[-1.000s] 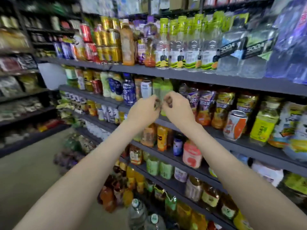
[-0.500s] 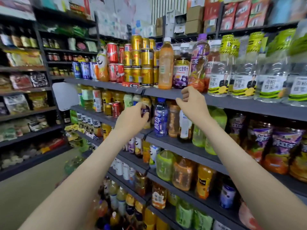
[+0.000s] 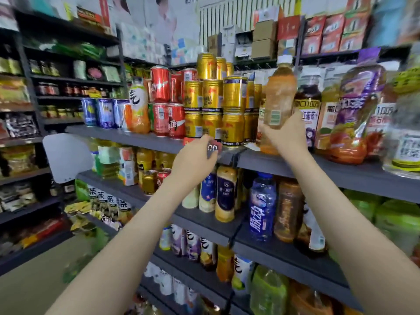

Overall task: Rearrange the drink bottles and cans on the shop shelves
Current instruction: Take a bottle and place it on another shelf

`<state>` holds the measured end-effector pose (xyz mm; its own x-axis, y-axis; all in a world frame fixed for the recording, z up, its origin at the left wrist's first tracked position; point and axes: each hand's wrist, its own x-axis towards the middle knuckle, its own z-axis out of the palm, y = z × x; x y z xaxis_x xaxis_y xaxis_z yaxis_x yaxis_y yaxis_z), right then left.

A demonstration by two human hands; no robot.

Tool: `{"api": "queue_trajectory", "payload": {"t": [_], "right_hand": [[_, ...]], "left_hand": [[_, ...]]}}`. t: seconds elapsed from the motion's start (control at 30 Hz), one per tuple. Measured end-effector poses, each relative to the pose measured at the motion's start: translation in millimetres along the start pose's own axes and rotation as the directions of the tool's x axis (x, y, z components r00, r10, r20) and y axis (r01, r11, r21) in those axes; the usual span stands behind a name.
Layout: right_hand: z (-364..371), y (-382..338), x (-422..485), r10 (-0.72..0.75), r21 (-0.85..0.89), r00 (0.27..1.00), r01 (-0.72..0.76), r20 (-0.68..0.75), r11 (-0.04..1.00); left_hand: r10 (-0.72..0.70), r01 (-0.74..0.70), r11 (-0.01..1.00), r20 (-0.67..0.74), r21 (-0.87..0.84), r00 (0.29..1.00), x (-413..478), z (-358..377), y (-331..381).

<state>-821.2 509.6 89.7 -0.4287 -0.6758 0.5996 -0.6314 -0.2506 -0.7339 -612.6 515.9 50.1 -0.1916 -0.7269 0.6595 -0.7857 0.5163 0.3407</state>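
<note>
Dark grey metal shop shelving (image 3: 341, 169), packed tight with drinks. Right hand (image 3: 288, 135) grips tall amber plastic bottle with white cap (image 3: 278, 96) low down, its base at the top shelf's front edge, just beside stacked gold metal cans (image 3: 234, 110). Left hand (image 3: 195, 160) curled at red price tag (image 3: 213, 147); pinching or touching, cannot tell. Risk: a sideways swing nudges the stack and topples cans; the low grip may let the bottle tip.

Bright, even light fills the shop, with soft shadow under each shelf (image 3: 141, 138). In the middle the gold cans (image 3: 234, 110) are fairly sharp and carry small glints. Towards the edges the wide lens bends straight lines, and the bottles (image 3: 404, 137) at far right and the floor (image 3: 27, 280) smear into blur
</note>
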Motion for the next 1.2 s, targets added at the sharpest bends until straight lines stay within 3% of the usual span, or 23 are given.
{"api": "queue_trajectory", "payload": {"t": [0.33,0.43,0.53,0.63,0.73,0.83,0.87,0.93,1.07,1.2], "right_hand": [[21.3,-9.8,8.9,0.129,-0.2,0.97,-0.171,-0.206,0.965],[22.0,-17.8,-3.8,0.109,-0.237,0.949,-0.183,-0.296,0.954],[22.6,-31.6,-28.4,0.081,-0.219,0.92,-0.176,-0.384,0.96],[20.9,-47.4,-61.2,0.059,-0.139,0.912,-0.126,-0.406,0.982],[17.6,-56.8,-97.4,0.063,-0.06,0.943,-0.087,-0.327,0.994],[19.0,-55.1,-135.6,0.115,-0.022,0.971,-0.122,-0.208,0.992],[20.7,-51.1,-147.4,0.134,-0.027,0.974,-0.142,-0.184,0.99],[25.0,-40.6,-169.4,0.18,-0.04,0.973,-0.187,-0.142,0.982],[31.3,-11.0,-206.6,0.242,-0.082,0.97,-0.243,-0.021,0.967],[17.5,17.0,-233.8,0.332,-0.058,0.935,-0.327,0.129,0.943]], "left_hand": [[0.249,-0.238,0.962,0.068,-0.136,0.966,68.8,12.7,-41.8],[0.296,-0.273,0.934,0.073,-0.233,0.952,70.4,12.6,-47.7],[0.315,-0.269,0.858,0.035,-0.438,0.949,61.9,15.0,-49.0],[0.311,-0.169,0.708,0.088,-0.686,0.946,49.0,12.2,-38.2],[0.329,-0.018,0.552,0.198,-0.834,0.924,34.5,6.8,-23.4],[0.408,0.208,0.349,0.348,-0.914,0.844,12.0,5.8,-14.4],[0.439,0.249,0.327,0.38,-0.912,0.814,2.7,6.8,-13.1],[0.454,0.23,0.389,0.403,-0.892,0.794,-16.5,11.3,-11.8],[0.348,0.15,0.634,0.453,-0.759,0.821,-49.7,27.2,-15.1],[0.324,0.204,0.683,0.541,-0.702,0.776,-83.0,50.4,-18.4]]}}
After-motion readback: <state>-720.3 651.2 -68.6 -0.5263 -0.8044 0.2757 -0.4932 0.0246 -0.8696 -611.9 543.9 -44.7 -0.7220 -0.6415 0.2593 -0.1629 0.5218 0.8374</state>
